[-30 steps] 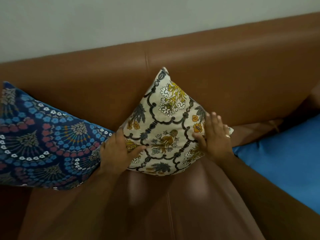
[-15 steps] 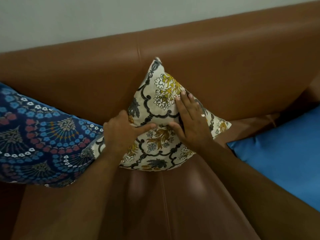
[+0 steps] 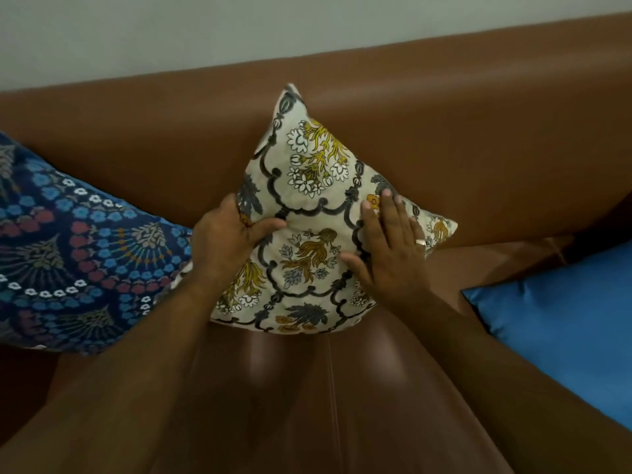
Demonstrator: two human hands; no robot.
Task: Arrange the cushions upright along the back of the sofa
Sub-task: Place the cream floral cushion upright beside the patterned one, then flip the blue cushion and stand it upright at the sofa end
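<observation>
A cream cushion point(image 3: 307, 186) with grey scrollwork and yellow flowers leans upright against the brown sofa back point(image 3: 461, 138), one corner pointing up. My left hand point(image 3: 225, 241) grips its left edge, thumb on the front face. Flat on the cushion's right side lies my right hand point(image 3: 390, 251), fingers spread, a ring on one finger. A dark blue patterned cushion point(image 3: 68, 254) leans against the sofa back at the left, touching the cream one. A plain blue cushion point(image 3: 561, 330) lies on the seat at the right.
The brown leather seat point(image 3: 328, 388) stretches in front of the cushions, with a seam down its middle. A pale wall point(image 3: 239, 25) rises behind the sofa back.
My right hand slid from the cushion's middle to its right side. The cream cushion now stands a little more upright, and my left hand stayed on its left edge.
</observation>
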